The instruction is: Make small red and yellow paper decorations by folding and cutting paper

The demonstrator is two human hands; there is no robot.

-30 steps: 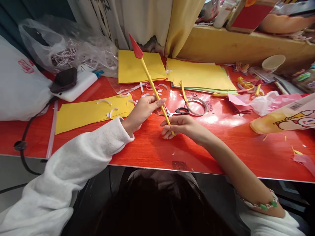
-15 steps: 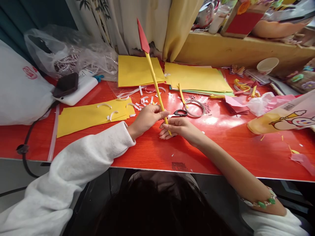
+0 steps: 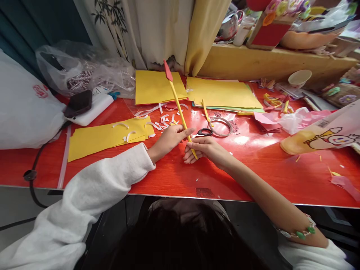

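Observation:
A thin yellow paper stick (image 3: 177,102) with a red pointed paper tip (image 3: 168,71) slants up and away from me over the red table (image 3: 165,174). My left hand (image 3: 170,140) pinches it along its lower part between thumb and fingers. Just below, my right hand (image 3: 204,148) is closed round the stick near its bottom end, palm partly up. Scissors (image 3: 204,132) with black handles lie just beyond my right hand, their blades partly hidden. A roll of clear tape (image 3: 221,126) rests beside them. White paper scraps (image 3: 165,120) are scattered behind my left hand.
Yellow paper strips (image 3: 107,138) lie at left. Two stacks of yellow sheets, a left stack (image 3: 157,88) and a right stack (image 3: 222,92), sit at the back. A drink cup (image 3: 317,133) is at right. A white bag (image 3: 25,108) and a phone (image 3: 78,103) are far left.
The red tip of the stick has tilted down and away from me, so the stick looks shorter. Both hands keep hold of its lower part. The camera view has shifted slightly.

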